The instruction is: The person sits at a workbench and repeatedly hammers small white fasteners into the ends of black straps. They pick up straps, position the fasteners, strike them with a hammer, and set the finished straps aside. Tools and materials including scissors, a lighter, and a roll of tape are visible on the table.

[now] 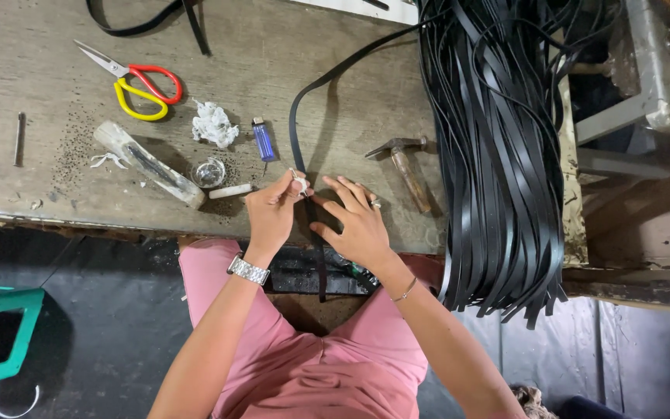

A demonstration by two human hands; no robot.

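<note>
A long black strap [298, 116] curves across the worn wooden workbench [288, 46] and ends at the front edge between my hands. My left hand [271, 213], a metal watch on its wrist, pinches a small silvery metal fitting [301, 183] against the strap's end. My right hand [358, 221], with a ring and a thin bracelet, presses the strap flat on the bench, fingers spread. A hammer [406, 167] with a wooden handle lies just right of my right hand.
A thick bundle of black straps [498, 155] hangs over the bench at the right. Left of my hands lie a blue lighter [263, 140], crumpled white paper [214, 124], red-and-yellow scissors [137, 85], a small glass dish [208, 172] and a worn wooden tool [147, 164].
</note>
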